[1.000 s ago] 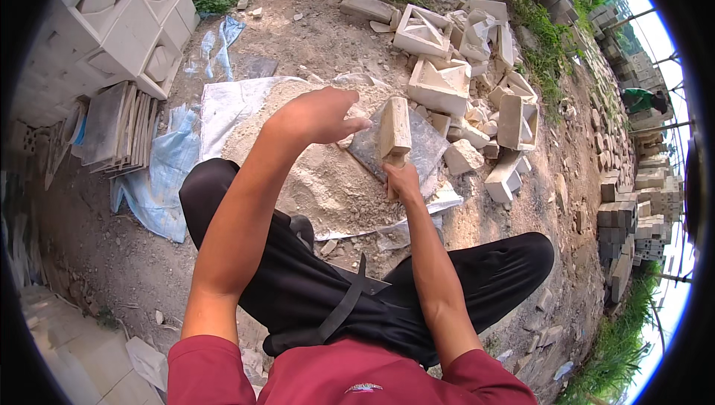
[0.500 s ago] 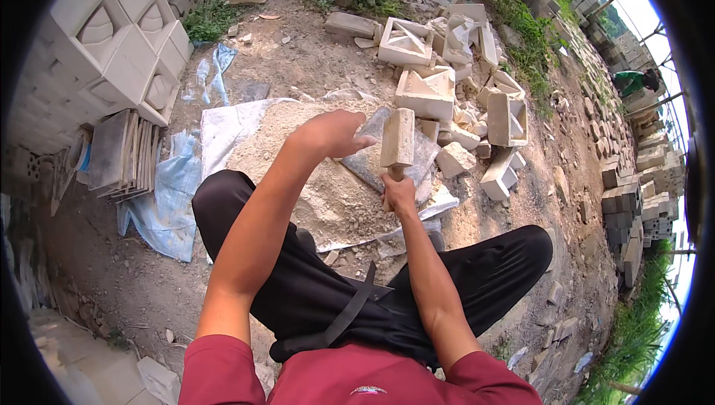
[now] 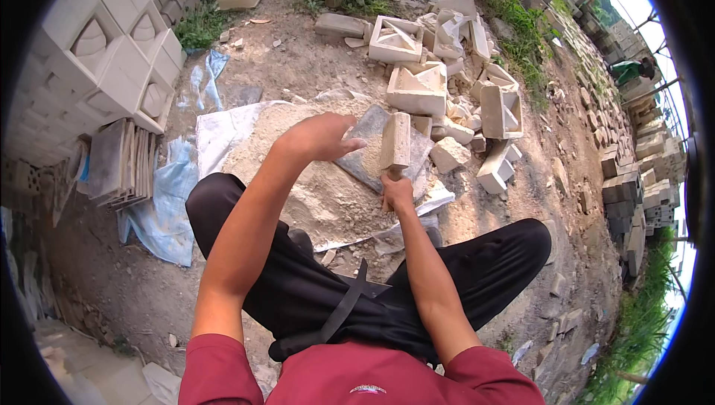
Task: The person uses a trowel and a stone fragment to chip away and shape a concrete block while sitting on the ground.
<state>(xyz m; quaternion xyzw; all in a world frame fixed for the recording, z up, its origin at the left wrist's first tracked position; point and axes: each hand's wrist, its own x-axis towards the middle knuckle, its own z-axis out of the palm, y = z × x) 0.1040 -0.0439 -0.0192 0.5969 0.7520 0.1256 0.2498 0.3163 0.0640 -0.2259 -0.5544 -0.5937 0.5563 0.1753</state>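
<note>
My right hand [image 3: 397,193] is wrapped round the handle of a wooden mallet [image 3: 395,141]. Its block-shaped head is over a flat grey slab [image 3: 364,167]. To the left, my left hand [image 3: 319,137] has its thumb apart from the fingers and holds nothing that I can see. It hovers by the slab's left edge, above a heap of pale crumbled material [image 3: 294,189]. A white sheet [image 3: 224,134] is spread under the heap. What lies directly beneath the left palm is hidden.
Broken cream-coloured blocks [image 3: 416,88] are piled beyond the slab to the right. Stacked hollow blocks [image 3: 112,48] form a wall at the left, with thin boards [image 3: 119,163] leaning below. A blue plastic sheet [image 3: 170,211] lies by my left knee. A person in green [image 3: 627,71] is far right.
The whole view has shifted slightly. The mallet head is a little lower in the picture and tilted somewhat differently; my left hand stays nearly where it was over the heap.
</note>
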